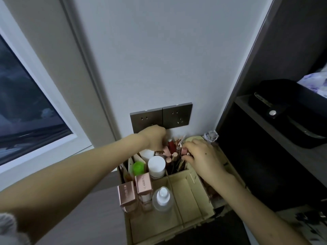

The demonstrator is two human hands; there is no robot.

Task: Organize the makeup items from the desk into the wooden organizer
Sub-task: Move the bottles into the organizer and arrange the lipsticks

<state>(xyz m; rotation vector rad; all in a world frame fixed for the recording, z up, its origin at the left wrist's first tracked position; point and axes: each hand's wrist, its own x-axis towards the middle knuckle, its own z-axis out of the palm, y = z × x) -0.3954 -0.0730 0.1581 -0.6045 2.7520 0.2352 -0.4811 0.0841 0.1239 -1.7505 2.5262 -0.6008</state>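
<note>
Nearest, at 6 o'clock in view, the organizer (187,191) shows bare front trays. At their 9 o'clock stand 2 rose-capped bottles (126,194) and a dropper bottle (162,198), all upright. Behind them are a white jar (156,166) and a green cap (138,167).

At 12 o'clock from the trays, the back cell holds the lipsticks (172,152), packed upright with long axes near vertical, tops toward the camera. Both hands meet there. The left hand (154,137) sits at the cluster's 10 o'clock with its fingers curled down among the tubes. The right hand (201,156) lies at 3 o'clock, bent fingertips touching the tops. I cannot tell whether either hand is grasping a tube, because knuckles hide the fingertips. The right hand looks nearer the cluster's middle, so any lift or nudge probably falls to it, straight up along the tubes.

Brownish clutter under the right forearm is too dim to name. Beyond are a glass stopper (210,136) and 2 sockets (161,117).
</note>
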